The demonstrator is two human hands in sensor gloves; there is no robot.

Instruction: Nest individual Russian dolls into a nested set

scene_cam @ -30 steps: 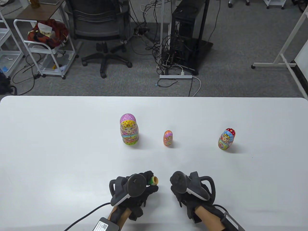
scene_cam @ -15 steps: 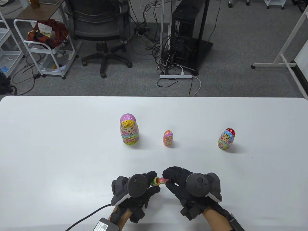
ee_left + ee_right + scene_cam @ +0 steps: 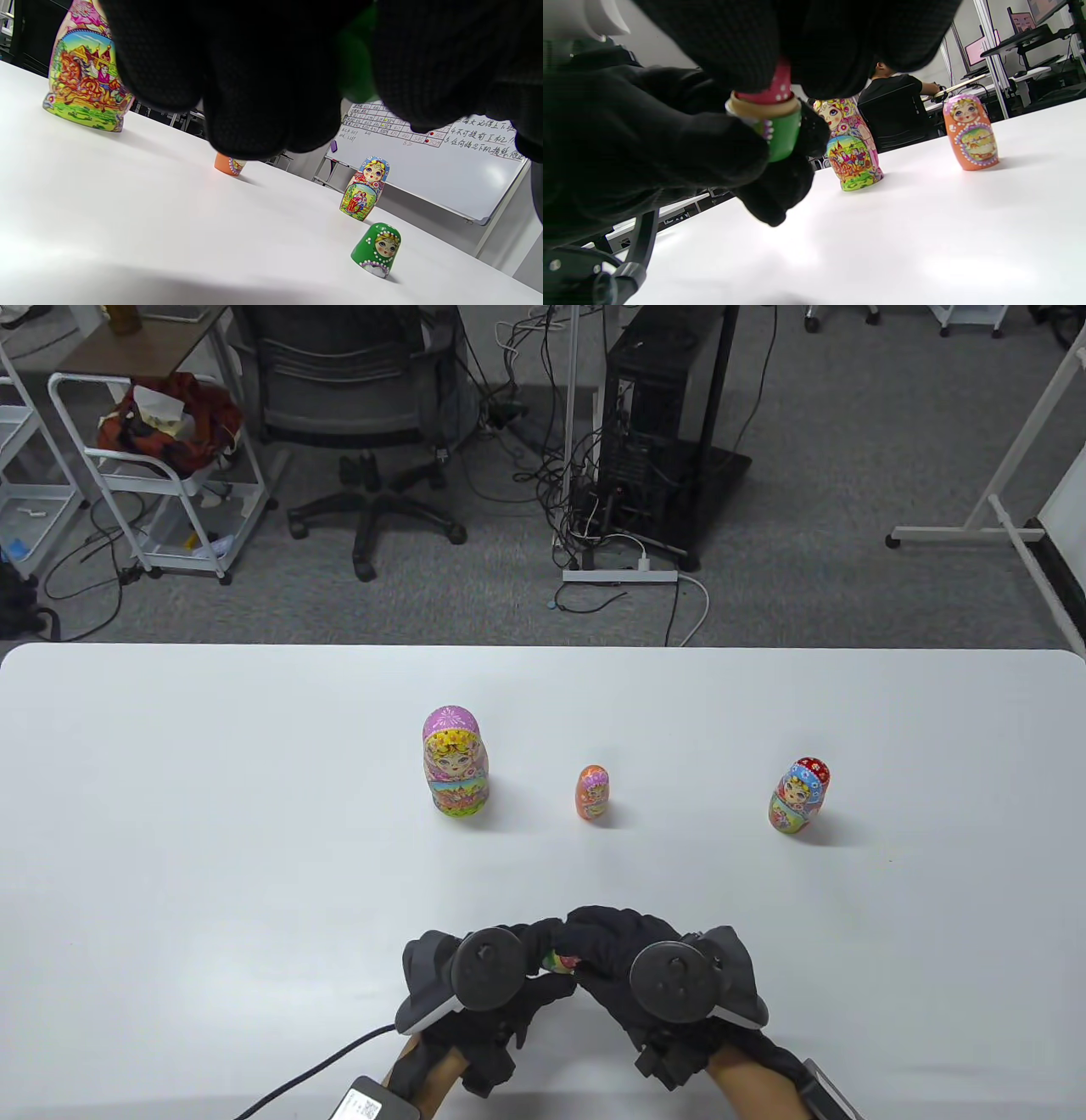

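Observation:
My left hand (image 3: 526,963) grips the green bottom half of a doll (image 3: 781,134), open end toward my right hand. My right hand (image 3: 594,946) pinches the tiny pink doll (image 3: 772,91), which sits partly inside that half's wooden rim. Both show as a small patch between my hands in the table view (image 3: 561,960). The green top half (image 3: 377,250) stands on the table near my hands, hidden in the table view. The large pink-and-yellow doll (image 3: 456,763), the small orange doll (image 3: 593,793) and the blue-and-red doll (image 3: 798,796) stand closed further back.
The white table (image 3: 212,857) reaches to a far edge, with a chair, cables and a computer tower on the floor behind. A whiteboard (image 3: 445,169) stands off to the right. A cable runs from my left wrist over the table's front edge.
My right hand has moved left and closed against my left hand. The tiny pink doll has gone from beside the green half's open end to partly inside it.

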